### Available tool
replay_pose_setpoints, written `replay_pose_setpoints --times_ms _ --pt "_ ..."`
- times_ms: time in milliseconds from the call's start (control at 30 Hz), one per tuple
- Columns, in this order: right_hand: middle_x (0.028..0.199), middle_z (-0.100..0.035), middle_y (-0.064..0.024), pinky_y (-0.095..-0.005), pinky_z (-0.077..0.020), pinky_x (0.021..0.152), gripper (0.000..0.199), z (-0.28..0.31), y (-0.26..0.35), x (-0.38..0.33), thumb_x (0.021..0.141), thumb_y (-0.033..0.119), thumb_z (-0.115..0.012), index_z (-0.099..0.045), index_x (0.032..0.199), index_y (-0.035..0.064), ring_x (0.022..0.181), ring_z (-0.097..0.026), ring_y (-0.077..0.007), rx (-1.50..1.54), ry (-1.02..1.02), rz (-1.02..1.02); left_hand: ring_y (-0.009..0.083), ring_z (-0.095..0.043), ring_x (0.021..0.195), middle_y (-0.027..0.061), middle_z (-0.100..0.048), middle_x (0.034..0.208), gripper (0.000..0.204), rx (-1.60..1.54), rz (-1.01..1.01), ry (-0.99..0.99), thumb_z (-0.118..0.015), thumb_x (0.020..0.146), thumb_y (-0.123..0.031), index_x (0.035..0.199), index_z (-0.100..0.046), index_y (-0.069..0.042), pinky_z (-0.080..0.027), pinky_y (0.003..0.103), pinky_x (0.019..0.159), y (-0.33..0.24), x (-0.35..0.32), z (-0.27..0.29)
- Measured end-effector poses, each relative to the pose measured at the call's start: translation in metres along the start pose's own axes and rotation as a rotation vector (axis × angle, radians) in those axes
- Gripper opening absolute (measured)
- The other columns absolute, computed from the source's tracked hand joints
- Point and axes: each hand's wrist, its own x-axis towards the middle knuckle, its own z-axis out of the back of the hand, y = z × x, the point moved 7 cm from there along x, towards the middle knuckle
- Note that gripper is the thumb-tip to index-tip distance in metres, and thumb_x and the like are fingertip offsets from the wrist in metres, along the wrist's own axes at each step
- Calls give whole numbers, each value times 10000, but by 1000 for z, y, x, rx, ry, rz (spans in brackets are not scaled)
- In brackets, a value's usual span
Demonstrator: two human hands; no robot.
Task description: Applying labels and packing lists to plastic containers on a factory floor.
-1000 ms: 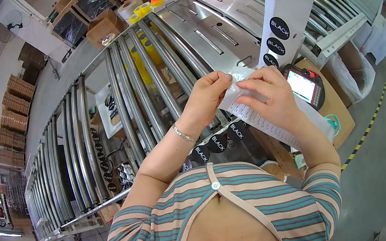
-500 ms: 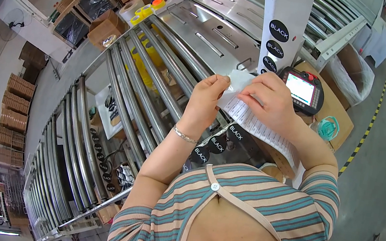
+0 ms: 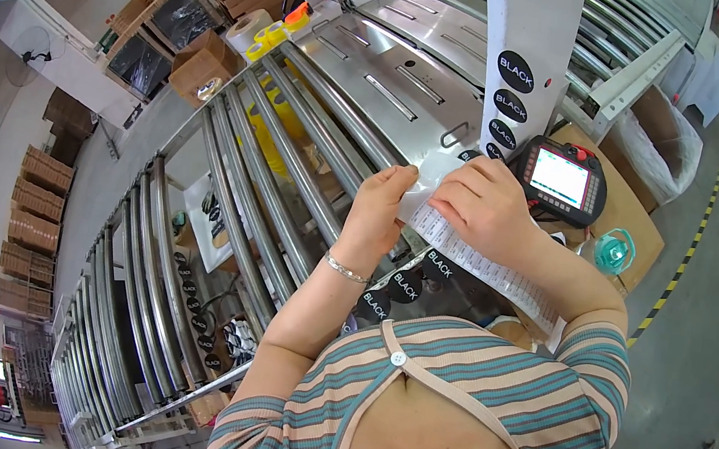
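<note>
My left hand and my right hand meet over a long white strip of small printed labels. Both pinch its upper end, where a bit of white backing curls up between the fingers. The strip runs down and right under my right forearm. A thin bracelet sits on my left wrist. Round black stickers lie on a strip just below my hands, by my striped shirt.
A steel roller conveyor runs from the upper middle to the lower left. A hanging white strip with round black stickers is above my hands. A handheld control pendant with a screen lies on a cardboard box at the right. Cardboard boxes stand at the upper left.
Both hands with the label strip have dropped a little lower and closer together. The strip's upper end is now pinched between both hands.
</note>
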Motion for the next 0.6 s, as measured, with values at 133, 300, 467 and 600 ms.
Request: replay_pose_setpoints --times_ms 133,300,467,600 --pt "772 -559 -40 -305 -435 654 161 0 -4 2 649 75 -687 -558 746 77 724 -526 -215 74 15 -4 101 -544 634 9 -574 746 151 -31 42 4 -526 848 -194 857 -569 -50 -446 245 563 7 10 4" --pt "771 -557 -44 -271 -430 683 73 14 -53 20 750 49 -606 -539 778 43 731 -530 -159 453 50 -285 103 -540 598 6 -579 722 167 -30 77 -54 -514 852 -206 836 -569 -50 -437 241 536 15 24 18" --pt "754 -588 -44 -245 -460 637 280 28 -202 26 745 142 -666 -517 943 12 700 -558 -110 403 -483 -608 113 -557 656 15 -580 737 156 19 42 -31 -503 845 -180 814 -573 -45 -444 241 580 20 27 18" --pt "777 -588 -61 -240 -465 635 401 30 -252 37 689 153 -721 -496 975 -16 700 -558 -112 280 -684 -665 77 -532 610 -10 -570 715 166 32 55 3 -501 860 -207 813 -561 -60 -425 217 544 20 22 12"
